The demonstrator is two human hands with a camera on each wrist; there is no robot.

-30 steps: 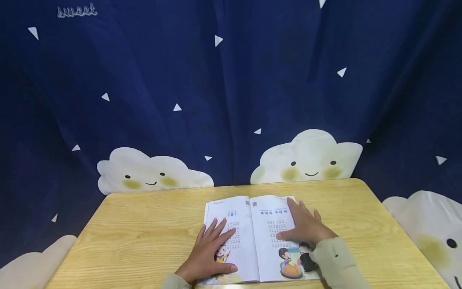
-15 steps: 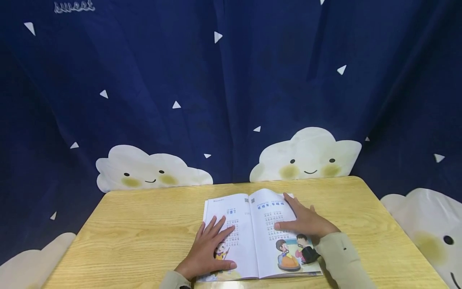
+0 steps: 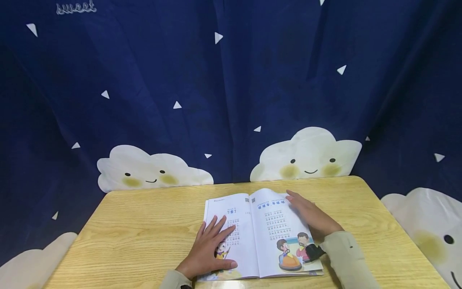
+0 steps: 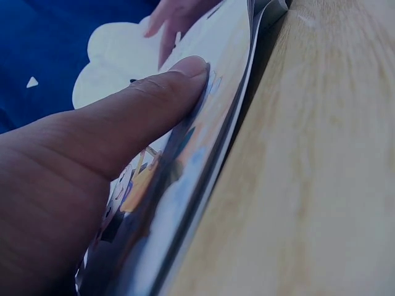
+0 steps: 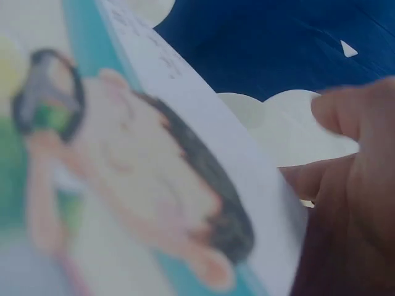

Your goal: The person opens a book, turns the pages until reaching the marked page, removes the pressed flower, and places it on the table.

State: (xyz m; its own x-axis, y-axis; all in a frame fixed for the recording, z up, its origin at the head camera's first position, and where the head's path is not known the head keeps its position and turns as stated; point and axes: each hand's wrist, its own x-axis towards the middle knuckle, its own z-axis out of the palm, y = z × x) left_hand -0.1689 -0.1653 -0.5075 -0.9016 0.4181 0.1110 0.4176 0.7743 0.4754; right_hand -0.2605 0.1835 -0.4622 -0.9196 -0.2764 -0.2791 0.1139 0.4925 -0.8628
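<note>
A picture book (image 3: 263,241) lies spread on the wooden table, with text and drawings on both pages. My left hand (image 3: 209,249) rests with fingers spread on the left page, its thumb (image 4: 142,117) pressing near the bottom in the left wrist view. My right hand (image 3: 314,214) is at the outer edge of the right page (image 3: 276,228), which arches up near the spine at the top. In the right wrist view, the right fingertips (image 5: 302,182) meet the page's edge, and the thumb (image 5: 339,114) stands apart from the paper.
The wooden table (image 3: 144,233) extends to both sides of the book. Behind it hangs a dark blue curtain (image 3: 162,80) with white triangles and smiling clouds (image 3: 310,154). The book's lower edge is close to the table's near side.
My right hand's thumb has come off the right page and the hand has turned along its outer edge. The page's top has arched upward. My left hand keeps its place.
</note>
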